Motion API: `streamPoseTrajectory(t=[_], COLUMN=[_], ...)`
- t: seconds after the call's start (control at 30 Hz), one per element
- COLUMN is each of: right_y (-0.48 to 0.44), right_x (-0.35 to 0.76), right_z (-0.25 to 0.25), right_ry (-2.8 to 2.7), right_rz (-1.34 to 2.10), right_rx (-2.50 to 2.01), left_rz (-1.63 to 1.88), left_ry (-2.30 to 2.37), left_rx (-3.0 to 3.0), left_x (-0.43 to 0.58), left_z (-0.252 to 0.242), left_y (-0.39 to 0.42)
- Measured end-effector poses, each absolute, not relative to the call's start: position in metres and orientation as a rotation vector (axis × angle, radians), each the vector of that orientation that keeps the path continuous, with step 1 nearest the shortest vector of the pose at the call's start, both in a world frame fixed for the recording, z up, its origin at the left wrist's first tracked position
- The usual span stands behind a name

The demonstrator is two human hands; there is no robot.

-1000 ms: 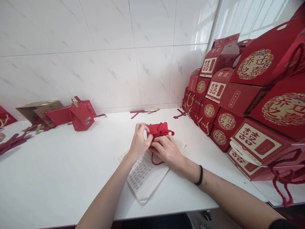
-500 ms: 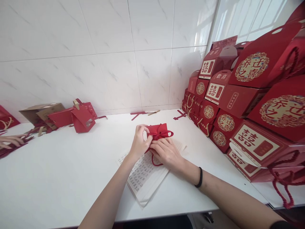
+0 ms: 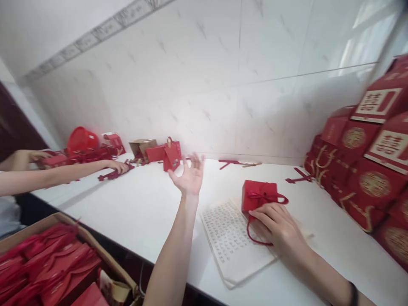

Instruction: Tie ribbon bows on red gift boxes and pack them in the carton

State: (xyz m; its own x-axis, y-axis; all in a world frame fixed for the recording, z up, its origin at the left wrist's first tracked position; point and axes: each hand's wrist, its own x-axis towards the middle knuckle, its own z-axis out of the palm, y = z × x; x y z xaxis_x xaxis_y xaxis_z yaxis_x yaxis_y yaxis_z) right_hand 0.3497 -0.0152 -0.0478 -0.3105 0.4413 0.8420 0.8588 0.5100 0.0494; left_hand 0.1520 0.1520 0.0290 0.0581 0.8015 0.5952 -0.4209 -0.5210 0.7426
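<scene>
A small red box (image 3: 259, 193) with a ribbon bow and a cord handle rests on sheets of handwritten paper (image 3: 226, 229). My right hand (image 3: 277, 221) has its fingers on the box's lower right side. My left hand (image 3: 189, 176) is raised above the table, palm up and fingers spread, slightly blurred, with nothing in it. Behind it stands an upright red gift box (image 3: 171, 157) beside a brown carton (image 3: 143, 148).
Stacked red gift boxes (image 3: 353, 136) rise at the right. Loose ribbons (image 3: 229, 162) lie by the wall. A carton of red boxes (image 3: 89, 236) is at lower left. Another person's hands (image 3: 119, 166) reach in from the left near a red basin (image 3: 82, 140).
The view has turned left. My left hand has let go of the box and moved away to the left, opening. My right hand stays at the box.
</scene>
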Motion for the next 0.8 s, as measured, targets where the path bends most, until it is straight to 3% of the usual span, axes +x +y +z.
streamPoseTrajectory(t=[0.07,0.17,0.27,0.4,0.5,0.8], right_y=[-0.013,-0.009,-0.01,-0.014,-0.013,-0.012], right_x=[0.353,0.354,0.349,0.343,0.342,0.341], right_z=[-0.052,-0.057,-0.052,-0.041,-0.04,-0.043], right_ry=[-1.936,-1.931,-1.931,-1.932,-1.908,-1.923], right_rz=[-0.632,-0.643,-0.667,-0.693,-0.711,-0.782], right_rx=[-1.064,-1.053,-1.061,-1.031,-1.07,-1.132], left_rz=[1.85,1.818,1.502,0.993,0.827,0.993], left_ry=[0.449,0.414,0.382,0.313,0.291,0.28], left_rx=[1.4,1.47,1.738,2.538,2.73,2.516], left_x=[0.131,0.135,0.179,0.234,0.246,0.236], left_z=[0.047,0.062,0.06,0.046,0.034,0.0], left_y=[0.158,0.152,0.13,0.095,0.089,0.106])
